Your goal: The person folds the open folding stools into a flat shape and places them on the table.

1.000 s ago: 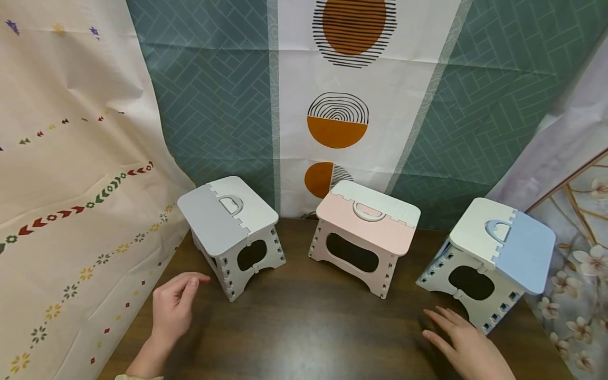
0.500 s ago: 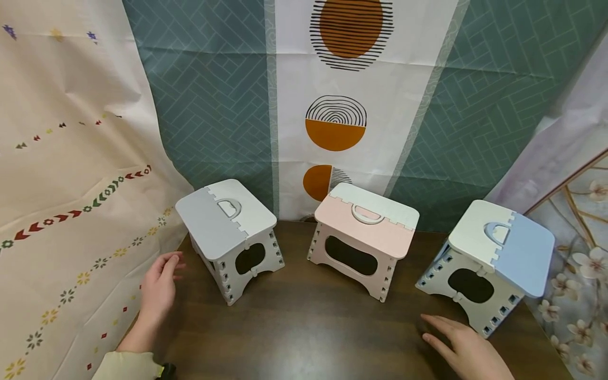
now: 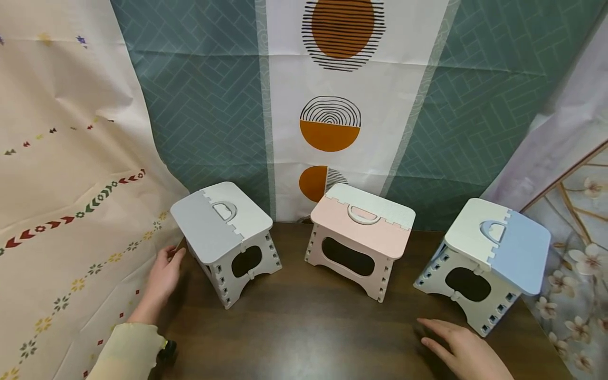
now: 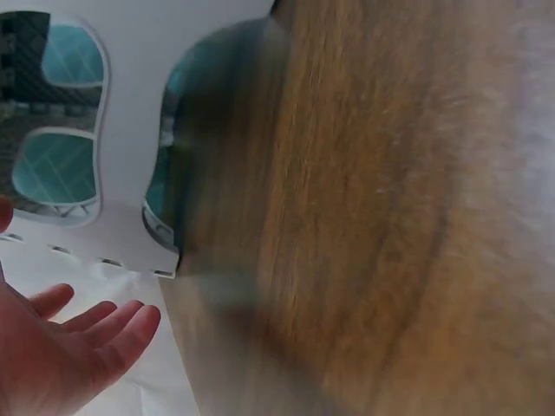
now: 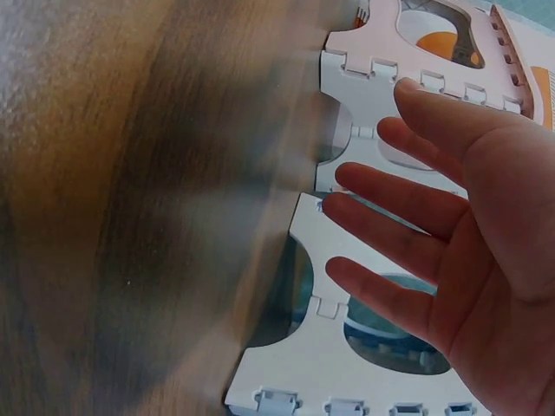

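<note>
Three folding step stools stand in a row. The grey-and-white stool [image 3: 204, 224] is at the left, the pink-and-white stool [image 3: 351, 224] in the middle, and the blue-and-white stool [image 3: 520, 253] at the right. My left hand [image 3: 163, 272] is beside the grey stool's left side, fingertips close to it. In the left wrist view its fingers are loosely bent and nothing lies in the palm. My right hand [image 3: 458, 345] hovers in front of the blue stool, fingers spread and relaxed, holding nothing in the right wrist view. Each stool top has a carrying handle.
All the stools rest on a dark wooden table [image 3: 294, 338]. Patterned cloth hangs behind and on both sides: cream cloth [image 3: 81, 184] at the left, a green-and-white backdrop [image 3: 214, 105] at the back, floral cloth [image 3: 584, 295] at the right. A black band [image 3: 167, 350] shows at my left cuff.
My left hand has moved left from the front of the grey stool and then forward along its left side, showing more sleeve. The right hand stays nearly in place. The stools have not moved.
</note>
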Demonstrator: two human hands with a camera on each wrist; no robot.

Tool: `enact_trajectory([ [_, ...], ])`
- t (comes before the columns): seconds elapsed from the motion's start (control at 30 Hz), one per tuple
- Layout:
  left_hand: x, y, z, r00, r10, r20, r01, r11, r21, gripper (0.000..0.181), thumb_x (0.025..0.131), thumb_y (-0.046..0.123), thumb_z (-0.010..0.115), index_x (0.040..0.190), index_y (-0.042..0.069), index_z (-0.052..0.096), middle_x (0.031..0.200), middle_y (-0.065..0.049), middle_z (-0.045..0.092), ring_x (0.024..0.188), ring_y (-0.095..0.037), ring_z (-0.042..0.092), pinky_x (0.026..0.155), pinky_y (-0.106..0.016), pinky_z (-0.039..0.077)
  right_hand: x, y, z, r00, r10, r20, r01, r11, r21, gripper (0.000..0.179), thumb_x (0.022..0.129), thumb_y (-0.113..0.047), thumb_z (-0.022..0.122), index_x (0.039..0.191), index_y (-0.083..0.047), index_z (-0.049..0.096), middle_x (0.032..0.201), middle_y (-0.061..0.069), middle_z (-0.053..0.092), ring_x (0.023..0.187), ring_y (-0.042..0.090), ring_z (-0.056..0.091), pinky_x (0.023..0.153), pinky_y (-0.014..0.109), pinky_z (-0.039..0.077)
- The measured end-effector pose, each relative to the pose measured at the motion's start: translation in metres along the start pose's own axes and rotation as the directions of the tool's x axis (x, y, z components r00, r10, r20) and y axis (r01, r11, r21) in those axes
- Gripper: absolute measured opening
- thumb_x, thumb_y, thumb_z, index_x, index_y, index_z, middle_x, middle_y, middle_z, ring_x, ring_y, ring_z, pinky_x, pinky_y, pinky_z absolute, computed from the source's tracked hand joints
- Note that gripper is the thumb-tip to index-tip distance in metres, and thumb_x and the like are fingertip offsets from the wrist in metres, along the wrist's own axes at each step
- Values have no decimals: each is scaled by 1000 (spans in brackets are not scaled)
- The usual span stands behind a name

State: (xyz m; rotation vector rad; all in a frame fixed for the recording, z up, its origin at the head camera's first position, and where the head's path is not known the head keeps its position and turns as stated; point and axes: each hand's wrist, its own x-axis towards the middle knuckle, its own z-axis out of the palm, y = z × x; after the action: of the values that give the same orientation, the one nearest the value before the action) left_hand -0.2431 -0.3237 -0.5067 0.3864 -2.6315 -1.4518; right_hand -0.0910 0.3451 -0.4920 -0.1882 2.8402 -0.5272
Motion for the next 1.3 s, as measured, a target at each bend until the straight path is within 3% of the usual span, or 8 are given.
enact_trajectory([
  [0.13,14,-4,3,999,22,37,-22,1000,5,82,113,52,38,168,-4,13,170,-34,21,156,-51,24,123,-62,23,0,0,0,1000,-1,8,1,1000,1,50,98,-43,76,138,-13,71,130,8,73,118,36,69,100,61,53],
  [0.27,23,-5,7,992,82,92,-81,997,-13,82,114,44,38,169,-3,-1,172,-34,10,157,-53,19,122,-65,23,0,1,-1,1000,-7,-1,7,1000,-4,49,99,-42,76,138,-14,71,130,7,73,118,34,70,99,59,54],
  [0.5,36,-8,17,972,210,109,-203,977,-72,76,113,21,45,170,0,0,169,-35,21,153,-52,28,120,-64,26,-1,4,1,1000,-5,2,5,1000,1,49,98,-43,76,138,-15,72,131,6,73,119,35,69,100,60,53],
  [0.73,44,-11,21,974,218,68,-215,975,-45,76,108,9,50,170,-1,6,167,-35,27,152,-50,27,122,-61,23,-2,5,2,1000,12,2,-12,1000,6,47,98,-42,77,136,-15,73,130,6,73,119,35,69,100,61,52],
  [0.93,46,-13,23,965,239,105,-235,971,-53,76,108,3,50,169,-3,6,166,-35,28,152,-48,28,121,-57,25,-3,6,-1,1000,-9,-13,9,1000,-1,45,99,-40,77,136,-15,73,129,6,74,117,33,70,99,59,54],
  [1.1,45,-13,22,957,265,120,-257,963,-78,74,108,0,49,168,-4,7,162,-36,31,149,-48,32,117,-45,31,-6,6,-2,999,-17,-29,17,1000,-7,44,99,-39,77,136,-15,73,128,5,74,117,32,71,98,58,55],
  [1.23,47,-17,23,950,286,128,-274,956,-108,73,106,-6,48,167,-8,8,158,-38,34,143,-49,37,102,-18,33,-6,6,-1,1000,-6,-19,6,1000,1,46,99,-40,77,136,-15,73,129,5,74,117,33,70,99,59,54],
  [1.3,48,-19,23,948,287,139,-271,955,-121,73,106,-8,47,167,-8,6,158,-39,32,142,-50,38,94,-9,32,-6,7,-1,1000,4,-11,-3,1000,7,46,98,-40,77,136,-15,73,129,5,73,117,33,70,99,60,54],
])
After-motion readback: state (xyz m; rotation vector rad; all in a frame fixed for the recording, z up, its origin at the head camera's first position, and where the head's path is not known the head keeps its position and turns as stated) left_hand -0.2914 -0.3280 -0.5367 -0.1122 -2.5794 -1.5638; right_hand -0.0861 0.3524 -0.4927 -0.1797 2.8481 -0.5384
